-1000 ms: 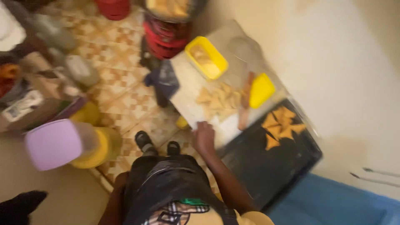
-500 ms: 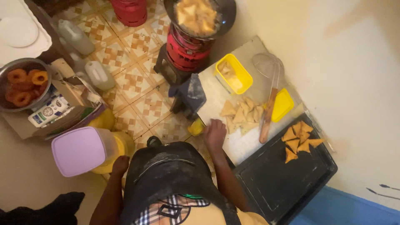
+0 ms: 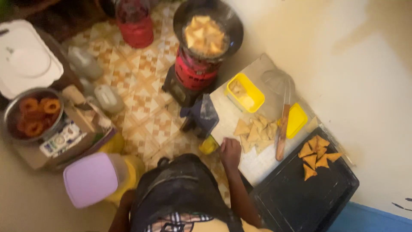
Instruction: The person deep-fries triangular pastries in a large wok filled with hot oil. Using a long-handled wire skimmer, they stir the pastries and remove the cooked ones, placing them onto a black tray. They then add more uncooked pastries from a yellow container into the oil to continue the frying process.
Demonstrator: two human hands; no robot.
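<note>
While your right hand (image 3: 230,152) rests on the white board (image 3: 257,165) beside the pale folded triangles (image 3: 255,132), its grip unreadable and your left hand unseen, the step seems gathering; lifting one calls for a light pinch.

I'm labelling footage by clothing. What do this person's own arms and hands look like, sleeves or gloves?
The right hand is bare: no glove, ring or watch visible, and the forearm is unsleeved. The left arm is also unsleeved; its hand is out of view. A dark apron covers the lap.
</note>
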